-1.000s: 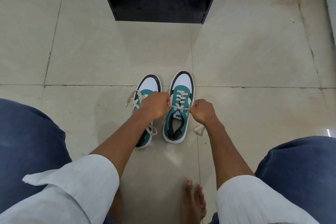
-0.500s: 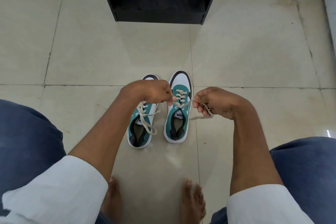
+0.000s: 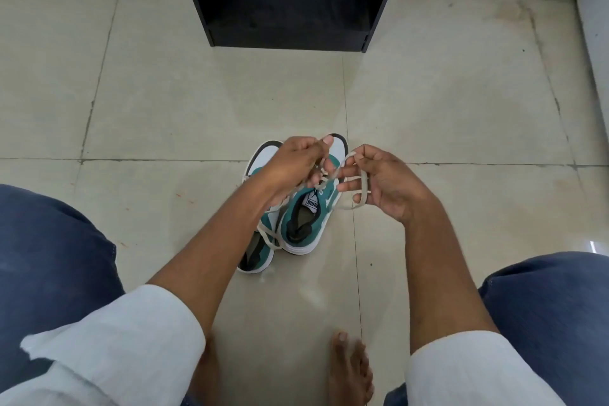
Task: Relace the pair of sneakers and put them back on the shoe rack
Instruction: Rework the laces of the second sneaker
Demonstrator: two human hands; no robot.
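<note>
Two teal and white sneakers sit side by side on the tiled floor. The right sneaker [image 3: 308,219] appears tipped up at the heel, leaning toward the left sneaker [image 3: 257,252], whose cream lace lies loose across it. My left hand [image 3: 293,168] pinches one end of the right sneaker's cream lace [image 3: 361,188] above the shoe. My right hand [image 3: 385,188] holds the other end, looped around its fingers. The two hands nearly touch over the shoe's toe. The black shoe rack [image 3: 290,0] stands open straight ahead.
My bare right foot [image 3: 349,369] rests on the floor near the bottom edge, with part of the other foot to its left. My knees in blue trousers [image 3: 49,260] frame both sides. A white wall base [image 3: 590,53] runs along the right.
Both hands have risen and come closer together, drawing the lace up. The right hand now has the lace looped around its fingers, and the right sneaker has tipped toward the left one.
</note>
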